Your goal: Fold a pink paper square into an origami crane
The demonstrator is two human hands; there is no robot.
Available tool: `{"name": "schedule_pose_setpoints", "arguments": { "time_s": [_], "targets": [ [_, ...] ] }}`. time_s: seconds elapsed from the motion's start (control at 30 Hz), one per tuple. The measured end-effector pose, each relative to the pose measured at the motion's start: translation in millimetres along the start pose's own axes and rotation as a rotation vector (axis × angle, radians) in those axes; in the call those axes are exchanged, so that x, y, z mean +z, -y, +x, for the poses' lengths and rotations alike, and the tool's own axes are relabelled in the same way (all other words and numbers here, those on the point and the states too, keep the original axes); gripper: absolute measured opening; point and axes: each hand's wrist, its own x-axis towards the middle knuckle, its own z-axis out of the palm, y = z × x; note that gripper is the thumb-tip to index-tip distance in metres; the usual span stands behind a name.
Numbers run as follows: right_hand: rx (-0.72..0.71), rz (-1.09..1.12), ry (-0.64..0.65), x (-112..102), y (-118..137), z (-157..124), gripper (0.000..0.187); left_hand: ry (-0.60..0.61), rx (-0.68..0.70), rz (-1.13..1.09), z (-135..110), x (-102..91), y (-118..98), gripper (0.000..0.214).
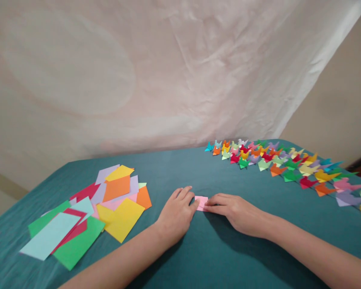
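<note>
A small folded piece of pink paper lies on the table between my two hands. My left hand holds its left edge, with the thumb on the paper and the fingers bent over beside it. From the other side, my right hand grips the right edge between thumb and fingertips. Part of the paper is hidden under my fingers, so its exact fold cannot be made out.
To the left lies a loose pile of coloured paper sheets, among them a yellow sheet and a green sheet. Rows of folded paper birds stand at the right. A teal cloth covers the table; a pale sheet hangs behind.
</note>
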Motion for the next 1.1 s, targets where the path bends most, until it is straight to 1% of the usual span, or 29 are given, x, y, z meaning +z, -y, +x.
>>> {"name": "schedule_pose_setpoints", "arguments": {
  "time_s": [0.27, 0.43, 0.53, 0.67, 0.8, 0.97, 1.1],
  "targets": [
    [0.001, -0.155, -0.006, 11, 2, 7, 0.036, -0.019, 0.001, 0.018, 0, 3.5, -1, 0.027],
    [0.02, -0.194, 0.039, 9, 6, 10, 0.037, -0.008, -0.003, 0.036, 1, 1.2, -3, 0.027],
    [0.038, -0.181, 0.061, 4, 8, 10, 0.036, 0.005, -0.012, 0.044, 1, -0.4, -4, 0.028],
    [0.046, -0.122, 0.052, 0, 10, 7, 0.036, 0.014, -0.021, 0.055, 1, -1.3, -4, 0.028],
    [0.046, -0.108, 0.062, -3, 10, 4, 0.035, 0.018, -0.021, 0.056, 0, -1.6, -4, 0.028],
    [0.023, -0.106, 0.063, -5, 9, 0, 0.036, 0.011, -0.024, 0.038, 0, -1.0, -3, 0.028],
    [-0.017, -0.12, 0.079, -3, 5, 1, 0.036, -0.02, -0.003, 0.017, 0, 2.5, -1, 0.026]
  ]
}}
